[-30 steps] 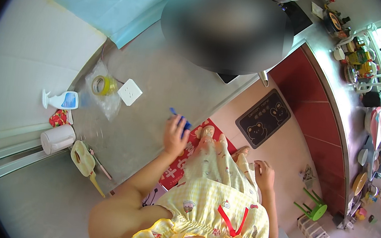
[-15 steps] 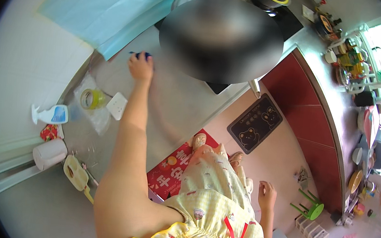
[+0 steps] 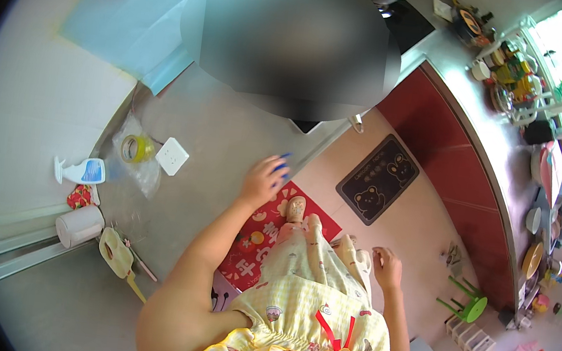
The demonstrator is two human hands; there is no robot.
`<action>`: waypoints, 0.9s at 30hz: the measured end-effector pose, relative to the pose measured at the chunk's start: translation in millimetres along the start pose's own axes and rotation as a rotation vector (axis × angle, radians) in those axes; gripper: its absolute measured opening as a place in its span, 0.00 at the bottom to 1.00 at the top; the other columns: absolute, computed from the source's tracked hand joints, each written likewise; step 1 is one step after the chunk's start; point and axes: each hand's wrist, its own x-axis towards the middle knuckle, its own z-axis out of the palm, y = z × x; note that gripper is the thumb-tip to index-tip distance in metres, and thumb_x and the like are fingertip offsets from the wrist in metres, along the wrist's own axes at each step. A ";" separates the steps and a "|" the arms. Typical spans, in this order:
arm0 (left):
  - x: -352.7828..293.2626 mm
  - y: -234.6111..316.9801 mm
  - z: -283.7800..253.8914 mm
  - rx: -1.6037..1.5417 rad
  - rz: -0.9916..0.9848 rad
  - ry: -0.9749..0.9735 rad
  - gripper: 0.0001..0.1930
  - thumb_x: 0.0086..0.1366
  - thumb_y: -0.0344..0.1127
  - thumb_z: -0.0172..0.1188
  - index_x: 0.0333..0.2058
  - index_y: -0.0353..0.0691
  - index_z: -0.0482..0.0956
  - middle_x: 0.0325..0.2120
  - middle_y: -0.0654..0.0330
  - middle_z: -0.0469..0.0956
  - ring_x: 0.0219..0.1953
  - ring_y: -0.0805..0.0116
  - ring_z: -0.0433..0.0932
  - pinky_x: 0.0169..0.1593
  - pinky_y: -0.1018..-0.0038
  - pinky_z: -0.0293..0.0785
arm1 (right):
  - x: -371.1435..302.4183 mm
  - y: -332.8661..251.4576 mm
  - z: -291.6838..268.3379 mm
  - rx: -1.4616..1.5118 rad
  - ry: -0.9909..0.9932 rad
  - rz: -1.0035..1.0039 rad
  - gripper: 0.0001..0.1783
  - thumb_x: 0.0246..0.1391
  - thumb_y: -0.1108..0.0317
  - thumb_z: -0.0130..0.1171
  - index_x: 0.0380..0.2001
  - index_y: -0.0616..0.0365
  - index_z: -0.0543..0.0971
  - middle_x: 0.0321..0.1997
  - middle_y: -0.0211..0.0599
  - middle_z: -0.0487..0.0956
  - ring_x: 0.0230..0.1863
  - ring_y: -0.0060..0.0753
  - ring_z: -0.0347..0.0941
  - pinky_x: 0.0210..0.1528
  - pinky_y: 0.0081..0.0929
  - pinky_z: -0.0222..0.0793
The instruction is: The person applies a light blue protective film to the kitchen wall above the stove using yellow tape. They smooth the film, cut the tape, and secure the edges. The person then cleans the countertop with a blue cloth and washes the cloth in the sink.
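Observation:
My left hand (image 3: 264,180) is over the front edge of the metal counter (image 3: 225,120). Its fingers are closed around a small dark blue object (image 3: 282,169), mostly hidden, whose kind I cannot make out. Down by my side, my right hand (image 3: 388,267) hangs above the floor with its fingers loosely bent and nothing visible in it. A white socket block (image 3: 172,156) lies on the counter, left of my left hand. Beside it a roll of yellow-green tape (image 3: 137,149) rests on a clear plastic bag (image 3: 145,177).
A large blurred round patch covers the cooktop area. Along the left wall stand a spray bottle (image 3: 82,171), a white paper roll (image 3: 79,226) and a fly swatter (image 3: 117,254). Dark mat (image 3: 377,179), red mat (image 3: 252,241) and green stool (image 3: 467,304) are on the floor.
My left hand has moved from the far part of the counter toward me and to the right, carrying the blue object to the front edge. The right hand has shifted slightly up.

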 end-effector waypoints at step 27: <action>96.8 494.1 276.5 -1.378 -0.769 -0.257 0.13 0.71 0.41 0.56 0.45 0.39 0.77 0.36 0.57 0.81 0.36 0.67 0.80 0.39 0.71 0.78 | -211.0 378.1 -172.9 0.266 0.598 0.318 0.08 0.58 0.67 0.58 0.37 0.57 0.82 0.38 0.43 0.82 0.39 0.48 0.78 0.40 0.40 0.75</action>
